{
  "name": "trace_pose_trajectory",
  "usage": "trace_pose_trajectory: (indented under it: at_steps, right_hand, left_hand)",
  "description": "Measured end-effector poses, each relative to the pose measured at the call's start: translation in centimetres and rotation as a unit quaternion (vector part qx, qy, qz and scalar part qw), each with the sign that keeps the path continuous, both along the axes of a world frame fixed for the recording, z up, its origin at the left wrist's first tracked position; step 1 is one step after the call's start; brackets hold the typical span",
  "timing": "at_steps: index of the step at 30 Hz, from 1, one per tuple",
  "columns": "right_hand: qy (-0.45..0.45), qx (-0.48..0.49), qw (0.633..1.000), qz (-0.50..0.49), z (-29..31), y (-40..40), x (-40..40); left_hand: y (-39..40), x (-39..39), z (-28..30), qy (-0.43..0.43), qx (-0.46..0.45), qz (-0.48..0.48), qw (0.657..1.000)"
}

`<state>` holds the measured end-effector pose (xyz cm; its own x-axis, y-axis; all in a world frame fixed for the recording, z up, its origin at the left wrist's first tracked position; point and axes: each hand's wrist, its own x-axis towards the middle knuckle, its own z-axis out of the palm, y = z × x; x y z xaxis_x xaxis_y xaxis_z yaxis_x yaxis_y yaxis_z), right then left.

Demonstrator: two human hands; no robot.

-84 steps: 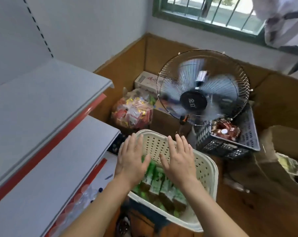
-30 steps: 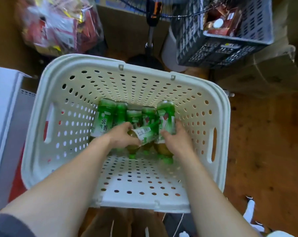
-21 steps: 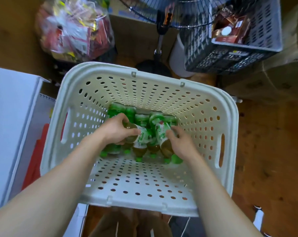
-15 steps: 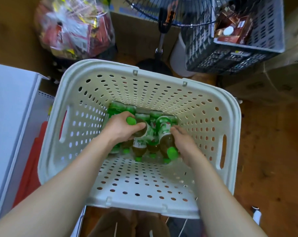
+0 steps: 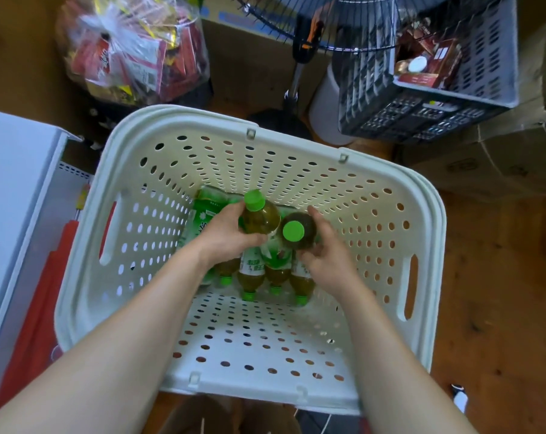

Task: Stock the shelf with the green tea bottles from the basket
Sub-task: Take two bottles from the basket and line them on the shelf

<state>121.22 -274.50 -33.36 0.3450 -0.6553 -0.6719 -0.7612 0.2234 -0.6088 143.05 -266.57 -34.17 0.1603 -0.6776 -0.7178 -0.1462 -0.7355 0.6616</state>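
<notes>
A white perforated basket (image 5: 428, 233) fills the middle of the head view. Several green tea bottles (image 5: 251, 270) with green caps lie on its floor, caps toward me. My left hand (image 5: 224, 236) grips one bottle (image 5: 260, 216) lifted above the others, its cap pointing up. Just to its right, my right hand (image 5: 326, 249) grips a second raised bottle (image 5: 296, 231), cap toward the camera. The white shelf (image 5: 11, 195) with a red edge strip stands at the left edge.
Behind the basket stand a fan on a pole (image 5: 299, 67), a clear bag of snack packets (image 5: 130, 48) at the back left and a dark crate (image 5: 428, 98) with goods at the back right. Cardboard boxes (image 5: 497, 161) lie right; wooden floor (image 5: 497, 302) below them.
Both hands went down into the basket, each took hold of a bottle, and both bottles have been tipped upright and lifted above the row.
</notes>
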Motion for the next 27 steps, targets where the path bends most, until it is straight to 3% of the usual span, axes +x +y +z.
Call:
trace_pose_trajectory:
  at_steps: [6,11,18,24,27]
  right_hand:
    - [0.041,-0.082,0.995,0.043,-0.1,-1.1,0.5]
    - [-0.025,-0.036,0.997,-0.062,1.0,-2.2,0.1]
    - [-0.087,-0.048,0.991,-0.089,3.6,-1.3,1.2]
    - [-0.082,-0.072,0.993,-0.054,7.1,-0.6,1.8]
    - [-0.09,-0.073,0.992,-0.05,9.5,-0.1,2.2]
  left_hand:
    - [0.6,-0.4,-1.6,0.027,0.021,0.063,0.997]
    - [-0.4,-1.5,-0.8,0.056,-0.028,0.104,0.993]
    - [-0.2,-1.2,2.7,0.092,-0.066,0.144,0.983]
    - [1.1,-0.7,7.0,0.108,-0.074,0.156,0.979]
    - [1.8,-0.4,9.4,0.159,-0.068,0.187,0.967]
